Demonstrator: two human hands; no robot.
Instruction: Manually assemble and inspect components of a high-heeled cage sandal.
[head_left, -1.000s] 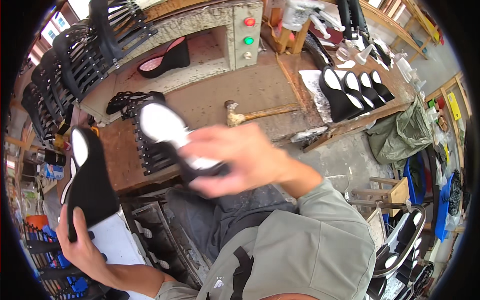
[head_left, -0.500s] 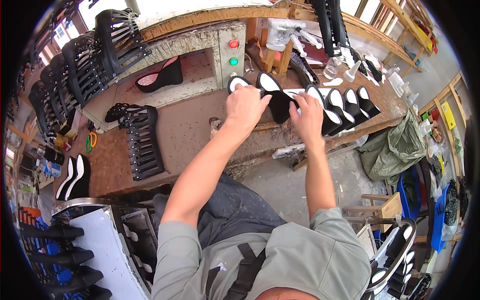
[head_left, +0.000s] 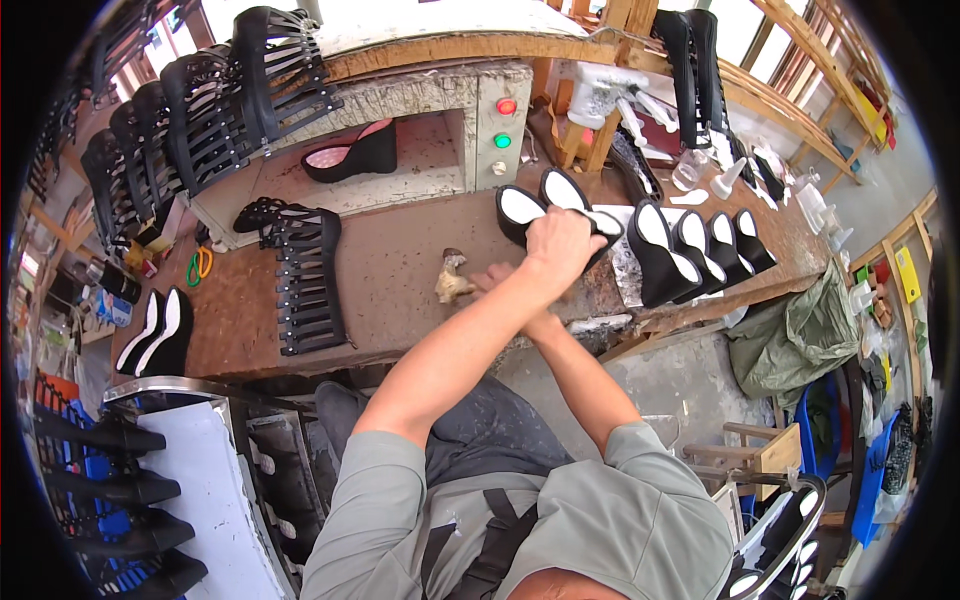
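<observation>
My left hand is closed on a pair of black wedge shoe soles with white tops, its fingers over the white inner faces. One wedge sole shows to the left of the hand, the other just behind it. My right arm crosses beneath the left one. My right hand is low over the bench, blurred and partly covered by the left forearm. Its fingertips are beside a knobby tan object with a dark end, whose kind I cannot make out; whether they grip it is unclear.
Several more wedge soles stand in a row on white paper at right. A machine with red and green buttons holds a wedge in its opening. A strappy black shoe upper and orange-and-green-handled scissors lie on the workbench.
My right hand has left the wedge soles and swung left under my left arm to the tan object. My left hand has shifted right across the pair. The view has turned slightly.
</observation>
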